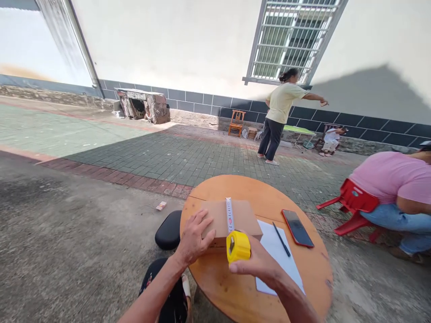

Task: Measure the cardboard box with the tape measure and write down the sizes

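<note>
A brown cardboard box (245, 215) lies on the round wooden table (222, 287). My right hand (259, 260) grips a yellow tape measure (239, 246) at the box's near edge. Its white blade (229, 210) is drawn out across the box top, away from me, with dark numbers and a red mark showing. My left hand (197, 235) rests on the left part of the box with its fingers spread. Right of the box lies white paper (269, 244), partly behind my right hand and forearm, with a black pen (281, 239) on it.
A red-edged phone (297, 228) lies on the table's right side. Beside the table's left is a black stool seat (168, 229). At right a person in pink (387, 175) sits on a red chair (358, 197). Another person (281, 107) stands near the wall; a small figure sits beyond.
</note>
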{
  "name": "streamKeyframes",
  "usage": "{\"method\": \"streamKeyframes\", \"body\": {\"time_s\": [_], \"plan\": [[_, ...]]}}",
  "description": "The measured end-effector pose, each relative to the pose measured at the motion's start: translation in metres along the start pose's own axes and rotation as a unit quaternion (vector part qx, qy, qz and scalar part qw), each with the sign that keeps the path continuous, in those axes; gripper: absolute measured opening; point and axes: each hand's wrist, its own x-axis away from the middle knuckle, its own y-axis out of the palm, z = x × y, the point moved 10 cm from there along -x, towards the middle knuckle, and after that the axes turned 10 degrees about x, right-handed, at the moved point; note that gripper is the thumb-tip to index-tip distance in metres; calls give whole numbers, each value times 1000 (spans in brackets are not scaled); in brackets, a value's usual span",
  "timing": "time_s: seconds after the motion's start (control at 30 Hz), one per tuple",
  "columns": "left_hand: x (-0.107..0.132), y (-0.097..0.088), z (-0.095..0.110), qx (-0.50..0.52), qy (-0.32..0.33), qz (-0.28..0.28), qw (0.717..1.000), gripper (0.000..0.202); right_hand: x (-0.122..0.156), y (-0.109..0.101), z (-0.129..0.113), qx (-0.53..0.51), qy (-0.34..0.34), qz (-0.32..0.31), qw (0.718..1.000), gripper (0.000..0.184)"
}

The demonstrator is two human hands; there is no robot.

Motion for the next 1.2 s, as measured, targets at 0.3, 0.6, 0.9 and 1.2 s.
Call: {"method": "streamKeyframes", "body": {"time_s": [0.3, 0.6, 0.9, 1.2], "plan": [[0, 0, 1, 19, -24, 7, 1000, 32, -7, -3, 6, 22, 25, -10, 999, 57], [-2, 4, 0, 14, -42, 10, 999, 31, 1, -2, 19, 45, 42, -9, 998, 60], [-2, 4, 0, 18, -35, 16, 999, 29, 1, 0, 23, 28, 46, -28, 998, 63], [-1, 3, 1, 22, -30, 26, 999, 29, 7, 4, 26, 29, 51, -42, 997, 63]]}}
